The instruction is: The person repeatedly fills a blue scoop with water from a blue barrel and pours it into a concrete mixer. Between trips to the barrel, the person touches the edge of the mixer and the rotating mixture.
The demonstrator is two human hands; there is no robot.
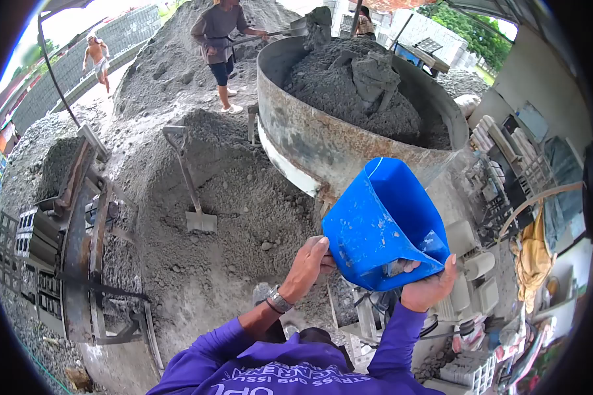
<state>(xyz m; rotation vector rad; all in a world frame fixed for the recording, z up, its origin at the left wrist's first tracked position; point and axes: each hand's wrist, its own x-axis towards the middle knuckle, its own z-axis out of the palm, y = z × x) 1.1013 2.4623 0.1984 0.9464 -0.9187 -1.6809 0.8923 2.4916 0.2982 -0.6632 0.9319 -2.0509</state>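
A blue plastic container (355,230), like a jug cut open at one end, is held up between my hands, tilted with its wide mouth facing up and right. Pale splashes mark its side. My left hand (307,266) grips its left lower edge, with the thumb on the outside. The fingers of my right hand (430,287) pass through the handle opening at the lower right and close round it. Behind the container stands a large round metal mixing drum (342,135), with grey mix (349,85) heaped inside. The container's inside bottom is hidden.
A shovel (194,191) stands in a grey sand heap (244,178) left of the drum. Another person (221,39) holds a shovel behind it; a further person (97,59) is at far left. Metal frames (79,243) stand left; blocks (467,375) and containers (464,289) lie right.
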